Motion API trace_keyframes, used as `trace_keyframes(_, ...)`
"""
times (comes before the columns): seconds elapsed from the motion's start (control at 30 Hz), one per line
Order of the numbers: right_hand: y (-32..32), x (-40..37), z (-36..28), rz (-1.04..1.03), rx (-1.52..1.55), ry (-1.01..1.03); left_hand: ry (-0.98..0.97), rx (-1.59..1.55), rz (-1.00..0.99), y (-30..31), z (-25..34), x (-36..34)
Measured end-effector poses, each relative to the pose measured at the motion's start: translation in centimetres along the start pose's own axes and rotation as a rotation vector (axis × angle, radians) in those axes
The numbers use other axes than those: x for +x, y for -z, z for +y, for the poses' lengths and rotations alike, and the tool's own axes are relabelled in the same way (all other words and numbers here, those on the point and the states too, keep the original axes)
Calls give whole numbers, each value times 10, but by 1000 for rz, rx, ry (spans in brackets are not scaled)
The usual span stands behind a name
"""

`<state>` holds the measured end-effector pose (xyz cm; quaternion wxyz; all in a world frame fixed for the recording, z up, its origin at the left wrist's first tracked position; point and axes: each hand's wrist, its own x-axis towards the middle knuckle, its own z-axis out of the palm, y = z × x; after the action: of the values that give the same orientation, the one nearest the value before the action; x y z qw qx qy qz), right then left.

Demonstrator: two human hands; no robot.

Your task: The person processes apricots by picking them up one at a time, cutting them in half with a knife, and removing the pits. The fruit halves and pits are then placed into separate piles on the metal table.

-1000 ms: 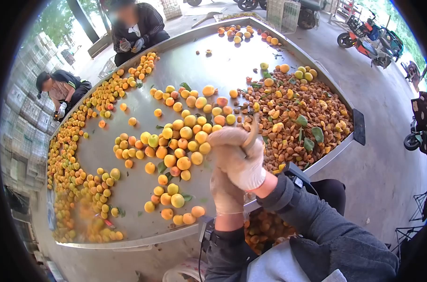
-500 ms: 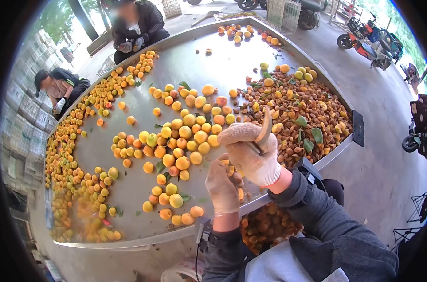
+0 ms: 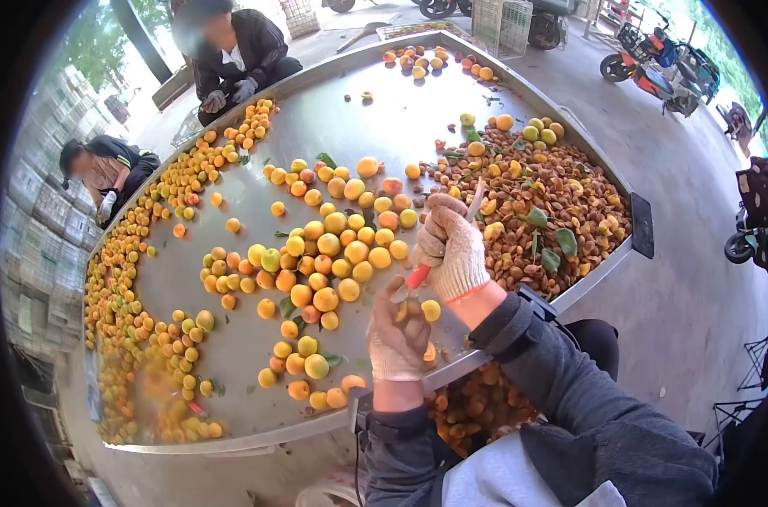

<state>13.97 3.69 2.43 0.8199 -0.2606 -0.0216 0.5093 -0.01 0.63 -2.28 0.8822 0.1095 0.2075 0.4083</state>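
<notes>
My right hand (image 3: 454, 249), in a pale knit work glove, is closed around a knife (image 3: 418, 275). Its red handle end sticks out below the fist, and the curved blade rises above it. My left hand (image 3: 396, 342), gloved too, is curled just below, its fingers pinched around a cut apricot (image 3: 403, 311) that they partly hide. Beside those fingertips shows a yellow apricot piece (image 3: 432, 310). Whole apricots (image 3: 348, 241) lie loose on the metal table (image 3: 232, 338) left of both hands. Behind my right hand spreads a heap of brown apricot pits (image 3: 527, 198) with some leaves.
More apricots (image 3: 117, 296) line the table's left side. A container of orange-brown fruit pieces (image 3: 481, 406) sits below the table edge before me. Two people (image 3: 240, 55) crouch or sit beyond the left rim. Stacked crates (image 3: 41, 228) and a scooter (image 3: 663, 72) stand farther off.
My right hand has turned over, so the knife's red handle now shows, and it has shifted slightly left. My left fingers have curled differently around the fruit. The person opposite has spread their hands apart.
</notes>
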Motion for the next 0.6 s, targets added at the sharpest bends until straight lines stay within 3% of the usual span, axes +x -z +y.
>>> trace_keyframes(0.17, -10, -6, -8, -23, -234, 221, -172, 210, 265, 2, -1, 6)
trace_keyframes(0.23, -4, -8, -18, -101, -578, 365, -455, 285, 225, 6, 1, 13)
trace_keyframes(0.27, 4, -4, -17, -100, -577, 365, -454, 286, 225, 7, 5, 14)
trace_keyframes(0.33, 20, 3, -14, -342, -1064, 733, -558, 450, 392, 8, 11, 16)
trace_keyframes(0.37, 31, 1, -18, -336, -1067, 731, -551, 451, 393, 6, 10, 18)
trace_keyframes(0.43, 36, -10, -27, -443, -1570, 372, -836, 481, 376, 0, 10, 19)
trace_keyframes(0.5, 44, -11, -27, -481, -1747, 251, -751, 470, 358, -10, 16, 8)
trace_keyframes(0.6, 46, -23, -23, -693, -2290, -48, -555, 347, 249, -4, 23, -3)
